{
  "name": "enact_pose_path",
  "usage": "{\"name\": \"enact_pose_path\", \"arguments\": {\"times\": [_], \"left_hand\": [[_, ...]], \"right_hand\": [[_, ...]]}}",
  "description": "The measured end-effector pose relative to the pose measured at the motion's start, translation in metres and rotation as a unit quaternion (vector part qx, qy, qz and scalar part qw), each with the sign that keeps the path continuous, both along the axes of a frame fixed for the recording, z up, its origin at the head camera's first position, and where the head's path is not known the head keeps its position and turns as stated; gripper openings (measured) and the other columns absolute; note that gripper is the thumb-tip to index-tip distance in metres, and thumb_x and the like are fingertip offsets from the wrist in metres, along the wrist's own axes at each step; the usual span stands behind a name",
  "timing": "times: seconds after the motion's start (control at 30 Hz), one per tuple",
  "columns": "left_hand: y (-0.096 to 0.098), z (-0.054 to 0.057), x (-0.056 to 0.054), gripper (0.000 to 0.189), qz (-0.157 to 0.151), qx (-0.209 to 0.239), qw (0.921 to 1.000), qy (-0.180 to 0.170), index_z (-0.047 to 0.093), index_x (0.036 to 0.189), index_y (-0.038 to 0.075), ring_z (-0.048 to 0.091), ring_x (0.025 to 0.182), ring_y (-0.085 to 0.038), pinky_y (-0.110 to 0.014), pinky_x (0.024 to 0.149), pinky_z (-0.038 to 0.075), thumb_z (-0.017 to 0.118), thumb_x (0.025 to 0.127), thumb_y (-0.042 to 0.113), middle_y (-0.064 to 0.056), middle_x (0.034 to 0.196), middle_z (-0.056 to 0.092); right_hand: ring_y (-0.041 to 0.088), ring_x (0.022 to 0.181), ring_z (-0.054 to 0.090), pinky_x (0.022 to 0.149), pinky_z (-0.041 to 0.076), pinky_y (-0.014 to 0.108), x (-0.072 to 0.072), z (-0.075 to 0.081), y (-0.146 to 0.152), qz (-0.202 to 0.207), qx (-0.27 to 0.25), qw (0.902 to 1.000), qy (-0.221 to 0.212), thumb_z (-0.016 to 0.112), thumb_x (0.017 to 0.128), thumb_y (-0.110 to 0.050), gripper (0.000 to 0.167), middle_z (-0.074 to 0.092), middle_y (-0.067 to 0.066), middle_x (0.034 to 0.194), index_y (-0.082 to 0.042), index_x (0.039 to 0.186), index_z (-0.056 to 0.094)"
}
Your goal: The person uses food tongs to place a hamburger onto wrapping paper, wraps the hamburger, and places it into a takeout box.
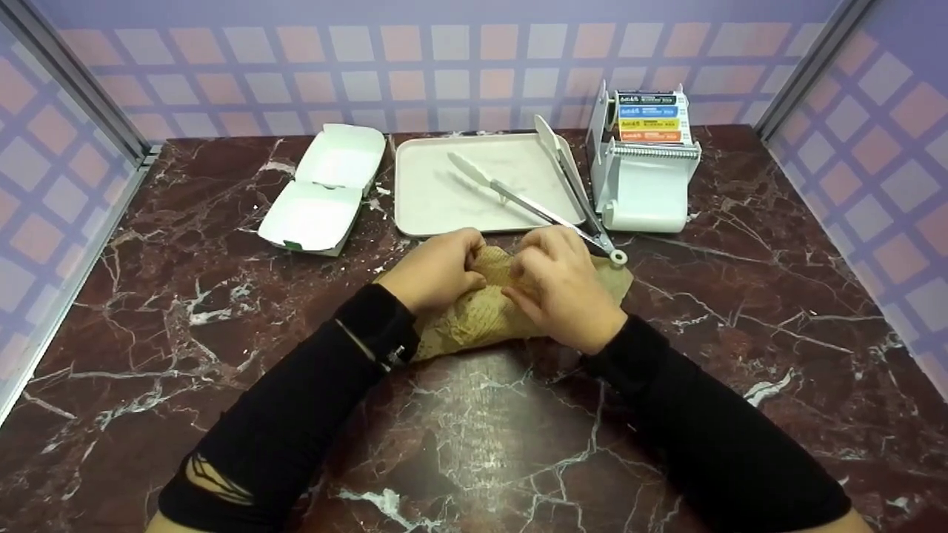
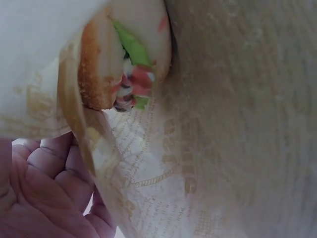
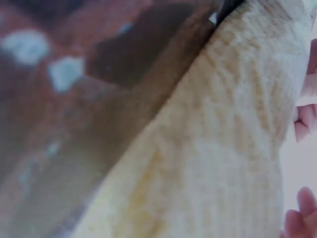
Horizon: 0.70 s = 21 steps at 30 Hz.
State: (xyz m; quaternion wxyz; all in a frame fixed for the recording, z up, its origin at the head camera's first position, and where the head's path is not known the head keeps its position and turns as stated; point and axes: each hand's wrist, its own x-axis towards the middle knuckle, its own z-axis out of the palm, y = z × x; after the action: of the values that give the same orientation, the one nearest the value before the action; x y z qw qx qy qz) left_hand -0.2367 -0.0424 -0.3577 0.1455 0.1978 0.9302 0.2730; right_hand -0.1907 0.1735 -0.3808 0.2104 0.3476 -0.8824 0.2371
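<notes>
A sheet of tan printed wrapping paper (image 1: 485,314) lies creased between both hands at the middle of the table. My left hand (image 1: 442,270) pinches its upper edge between thumb and fingers. Close beside it, my right hand (image 1: 566,285) grips the paper with curled fingers. In the left wrist view, a filled bun (image 2: 96,67) with a browned crust lies inside the paper. Green leaf (image 2: 131,44) and red-and-white filling stick out of it. From above, the paper hides the bun. Paper (image 3: 213,134) fills much of the right wrist view, fingertips at its right edge.
Behind the hands is a pale tray (image 1: 429,200), with tongs (image 1: 518,203) across it, their ringed end reaching over the paper. An open white carton (image 1: 318,215) stands at back left. A label dispenser (image 1: 648,178) with coloured rolls is at back right. Small white scraps lie near the carton.
</notes>
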Motion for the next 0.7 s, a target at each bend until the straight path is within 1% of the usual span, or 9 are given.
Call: {"name": "enact_pose_path", "arguments": {"times": [0.07, 0.1, 0.2, 0.27, 0.33, 0.4, 0.47, 0.57, 0.7], "left_hand": [[0.000, 0.000, -0.001, 0.024, 0.001, 0.000, 1.0000, 0.000, 0.057, 0.109, 0.015, 0.060, 0.088, -0.021, -0.038, 0.083, 0.053, 0.076, 0.096, 0.021, -0.001, 0.097, 0.062], [0.001, 0.000, -0.001, 0.026, 0.002, 0.001, 1.0000, 0.000, 0.057, 0.110, 0.015, 0.060, 0.089, -0.021, -0.038, 0.084, 0.053, 0.077, 0.095, 0.021, -0.001, 0.098, 0.062], [0.002, 0.000, -0.003, 0.031, 0.001, 0.000, 1.0000, 0.000, 0.057, 0.117, 0.014, 0.062, 0.095, -0.022, -0.040, 0.090, 0.055, 0.078, 0.095, 0.022, -0.002, 0.105, 0.064], [0.002, 0.000, -0.003, 0.036, 0.001, -0.001, 1.0000, -0.001, 0.057, 0.124, 0.013, 0.064, 0.102, -0.023, -0.041, 0.095, 0.055, 0.077, 0.096, 0.023, -0.004, 0.112, 0.066], [0.003, 0.000, -0.003, 0.043, 0.001, -0.010, 0.9999, -0.001, 0.056, 0.132, 0.012, 0.064, 0.108, -0.024, -0.042, 0.101, 0.055, 0.076, 0.097, 0.025, -0.006, 0.121, 0.066], [0.002, 0.002, -0.002, 0.048, 0.005, -0.025, 0.9997, 0.002, 0.056, 0.137, 0.013, 0.064, 0.114, -0.026, -0.043, 0.106, 0.054, 0.076, 0.097, 0.029, -0.008, 0.129, 0.064], [0.000, 0.003, 0.001, 0.048, 0.006, -0.042, 0.9991, 0.007, 0.058, 0.139, 0.014, 0.063, 0.116, -0.027, -0.044, 0.108, 0.053, 0.074, 0.098, 0.032, -0.008, 0.133, 0.061], [-0.003, 0.007, 0.011, 0.038, 0.001, -0.067, 0.9973, 0.030, 0.065, 0.131, 0.017, 0.062, 0.114, -0.028, -0.044, 0.110, 0.052, 0.074, 0.097, 0.032, -0.007, 0.128, 0.062], [-0.008, 0.008, 0.025, 0.022, -0.029, -0.088, 0.9937, 0.062, 0.073, 0.113, 0.020, 0.062, 0.108, -0.028, -0.048, 0.109, 0.049, 0.076, 0.094, 0.029, -0.002, 0.113, 0.066]], "right_hand": [[0.034, 0.113, 0.058, 0.108, 0.044, 0.054, 0.001, 0.001, -0.001, 0.014, 0.029, 0.9995, 0.005, 0.084, 0.087, -0.022, 0.020, 0.068, 0.012, 0.112, -0.008, 0.094, 0.071], [0.033, 0.114, 0.059, 0.108, 0.044, 0.054, 0.001, 0.002, -0.002, 0.020, 0.049, 0.9986, -0.002, 0.084, 0.088, -0.024, 0.020, 0.071, 0.011, 0.113, -0.009, 0.095, 0.073], [0.031, 0.124, 0.060, 0.114, 0.043, 0.053, 0.000, 0.001, -0.001, 0.026, 0.112, 0.9917, -0.058, 0.080, 0.092, -0.031, 0.031, 0.072, 0.008, 0.128, -0.009, 0.114, 0.076], [0.034, 0.135, 0.056, 0.120, 0.039, 0.055, 0.000, 0.000, 0.001, 0.019, 0.146, 0.9844, -0.097, 0.077, 0.094, -0.034, 0.044, 0.067, 0.010, 0.143, -0.008, 0.129, 0.072], [0.037, 0.144, 0.052, 0.125, 0.034, 0.058, -0.001, -0.002, 0.002, 0.012, 0.166, 0.9776, -0.129, 0.074, 0.097, -0.035, 0.053, 0.060, 0.013, 0.152, -0.006, 0.141, 0.065], [0.039, 0.147, 0.049, 0.126, 0.033, 0.059, -0.001, -0.003, 0.003, 0.010, 0.176, 0.9729, -0.150, 0.071, 0.100, -0.034, 0.058, 0.055, 0.016, 0.157, -0.004, 0.148, 0.059], [0.039, 0.148, 0.048, 0.127, 0.032, 0.059, -0.002, -0.004, 0.003, 0.011, 0.182, 0.9692, -0.165, 0.069, 0.101, -0.035, 0.061, 0.052, 0.017, 0.159, -0.003, 0.152, 0.054], [0.038, 0.150, 0.046, 0.129, 0.030, 0.058, -0.001, -0.003, 0.001, 0.010, 0.189, 0.9648, -0.182, 0.068, 0.102, -0.038, 0.068, 0.047, 0.018, 0.163, -0.002, 0.156, 0.048], [0.039, 0.151, 0.044, 0.129, 0.029, 0.058, -0.001, -0.001, -0.001, 0.014, 0.195, 0.9621, -0.190, 0.070, 0.100, -0.040, 0.075, 0.044, 0.018, 0.165, -0.002, 0.159, 0.043]]}}
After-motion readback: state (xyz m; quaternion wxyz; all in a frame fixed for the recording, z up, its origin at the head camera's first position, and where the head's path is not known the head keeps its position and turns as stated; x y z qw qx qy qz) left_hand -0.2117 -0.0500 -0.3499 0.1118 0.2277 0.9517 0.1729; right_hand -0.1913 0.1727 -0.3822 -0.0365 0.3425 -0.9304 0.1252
